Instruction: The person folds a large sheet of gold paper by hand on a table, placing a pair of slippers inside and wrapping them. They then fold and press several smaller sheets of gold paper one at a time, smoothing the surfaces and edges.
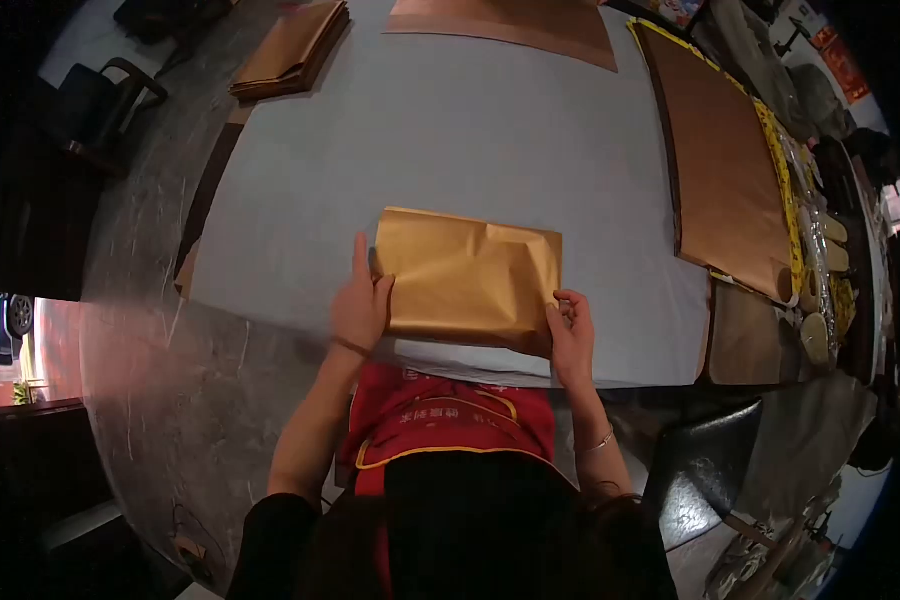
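A folded sheet of golden-brown kraft paper (460,275) lies near the front edge of the cloth-covered table, creased toward its right side. At its left edge, my left hand (360,308) grips with the thumb on top, while the index finger points away along the side. My right hand (572,335) pinches the lower right corner between thumb and curled fingers. The undersides of both grips are hidden by the paper.
A stack of folded brown paper (292,50) sits at the table's far left corner. Flat brown sheets (510,28) lie at the far edge, and a large brown pile (725,160) with yellow edging lies right. A black stool (705,470) stands at lower right.
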The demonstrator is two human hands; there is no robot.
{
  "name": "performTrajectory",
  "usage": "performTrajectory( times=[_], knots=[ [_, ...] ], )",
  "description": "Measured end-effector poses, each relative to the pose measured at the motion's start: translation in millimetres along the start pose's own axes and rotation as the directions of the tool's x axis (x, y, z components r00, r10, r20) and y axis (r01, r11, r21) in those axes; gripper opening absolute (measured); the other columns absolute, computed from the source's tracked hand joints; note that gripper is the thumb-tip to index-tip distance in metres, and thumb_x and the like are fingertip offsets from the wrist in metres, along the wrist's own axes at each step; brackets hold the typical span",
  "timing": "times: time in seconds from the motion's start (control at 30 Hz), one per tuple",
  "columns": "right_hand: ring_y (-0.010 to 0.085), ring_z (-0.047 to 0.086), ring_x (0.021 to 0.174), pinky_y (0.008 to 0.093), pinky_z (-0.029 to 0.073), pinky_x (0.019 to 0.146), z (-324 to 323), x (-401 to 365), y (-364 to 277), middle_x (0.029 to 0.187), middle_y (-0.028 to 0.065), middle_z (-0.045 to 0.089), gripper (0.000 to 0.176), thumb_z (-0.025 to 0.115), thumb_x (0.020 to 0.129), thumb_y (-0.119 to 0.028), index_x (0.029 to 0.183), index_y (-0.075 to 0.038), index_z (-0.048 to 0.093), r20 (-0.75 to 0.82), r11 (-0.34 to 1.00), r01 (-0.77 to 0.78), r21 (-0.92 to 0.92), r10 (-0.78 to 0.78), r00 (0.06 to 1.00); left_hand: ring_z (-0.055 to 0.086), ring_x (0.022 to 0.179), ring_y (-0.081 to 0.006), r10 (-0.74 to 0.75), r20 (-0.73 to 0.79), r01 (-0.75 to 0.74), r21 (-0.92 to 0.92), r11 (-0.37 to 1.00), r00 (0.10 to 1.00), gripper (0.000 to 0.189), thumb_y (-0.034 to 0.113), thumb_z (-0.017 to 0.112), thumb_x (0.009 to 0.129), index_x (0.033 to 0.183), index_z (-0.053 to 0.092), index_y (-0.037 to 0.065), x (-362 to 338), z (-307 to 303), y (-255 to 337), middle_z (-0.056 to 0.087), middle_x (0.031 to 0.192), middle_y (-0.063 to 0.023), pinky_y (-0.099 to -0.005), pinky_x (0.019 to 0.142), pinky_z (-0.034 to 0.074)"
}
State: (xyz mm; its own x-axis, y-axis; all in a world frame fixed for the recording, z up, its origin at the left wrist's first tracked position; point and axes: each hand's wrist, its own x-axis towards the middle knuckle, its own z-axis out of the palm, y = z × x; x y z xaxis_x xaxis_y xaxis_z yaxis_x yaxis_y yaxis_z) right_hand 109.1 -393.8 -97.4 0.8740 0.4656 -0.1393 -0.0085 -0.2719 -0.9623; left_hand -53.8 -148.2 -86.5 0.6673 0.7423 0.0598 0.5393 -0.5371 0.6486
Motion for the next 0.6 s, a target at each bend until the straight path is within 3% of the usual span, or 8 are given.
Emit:
performTrajectory(
  times=[0.13,0.23,0.37,0.47,0.53,0.6],
  knots=[
    [0.0135,0.052,0.083,0.0267,0.045,0.076,1.5,0.8,-4.2,0.09,0.0059,0.056,0.021,0.053,0.094,-0.012,0.112,-0.001,0.054,-0.012,0.995,0.071,-0.075,-0.072,0.997,0.055,0.058,-0.0318,-0.02,-0.001,0.02,0.042,0.999,1.0,0.074,0.017,0.06,0.09,0.149,0.017,0.01,1.4,-3.5,5.7,0.058,0.066,-0.0148,-0.0403,0.054,0.043],
    [0.013,0.052,0.085,0.0269,0.044,0.078,1.8,2.4,-14.1,0.093,0.0065,0.057,0.022,0.054,0.094,-0.014,0.113,-0.001,0.054,0.021,0.997,-0.043,-0.057,0.044,0.999,0.057,0.061,-0.0352,-0.062,0.015,0.061,0.086,0.994,0.998,0.072,0.018,0.059,0.09,0.149,0.017,0.013,1.1,1.4,0.2,0.061,0.07,-0.0154,-0.0435,0.055,0.044],
    [0.0133,0.053,0.087,0.0273,0.045,0.079,2.0,1.8,-14.0,0.096,0.0074,0.058,0.026,0.054,0.095,-0.015,0.116,0.0,0.052,0.03,0.994,0.0,-0.114,0.004,1.0,0.059,0.063,-0.0373,-0.006,0.016,0.003,0.152,0.988,1.0,0.068,0.019,0.057,0.09,0.148,0.021,0.016,1.0,2.4,-3.0,0.063,0.072,-0.0164,-0.0463,0.055,0.044],
    [0.015,0.056,0.092,0.0284,0.046,0.081,-0.1,-5.8,-20.3,0.099,0.0085,0.059,0.035,0.056,0.094,-0.015,0.125,-0.002,0.046,0.07,0.995,-0.052,-0.086,0.058,0.996,0.059,0.063,-0.0375,0.052,-0.023,-0.049,0.131,0.99,0.998,0.067,0.018,0.058,0.09,0.147,0.024,0.016,1.8,4.7,-5.0,0.062,0.071,-0.0176,-0.0468,0.055,0.044],
    [0.0186,0.059,0.1,0.0303,0.048,0.084,-0.5,-11.0,-25.5,0.104,0.0102,0.06,0.048,0.059,0.093,-0.015,0.135,-0.004,0.037,0.161,0.994,-0.098,0.043,0.09,0.983,0.06,0.065,-0.0381,0.03,0.005,-0.031,0.14,0.99,1.0,0.068,0.018,0.058,0.09,0.147,0.023,0.016,2.8,2.9,-4.1,0.063,0.073,-0.0182,-0.0472,0.056,0.044],
    [0.0203,0.057,0.107,0.0311,0.049,0.085,-4.8,-9.5,-18.9,0.109,0.0105,0.058,0.055,0.06,0.092,-0.015,0.138,-0.005,0.034,0.175,0.992,-0.126,-0.029,0.129,0.976,0.06,0.066,-0.0388,0.011,0.033,-0.016,0.148,0.989,0.999,0.068,0.018,0.058,0.09,0.148,0.022,0.015,2.9,2.7,-2.9,0.063,0.074,-0.0189,-0.0477,0.057,0.045]
  ],
)
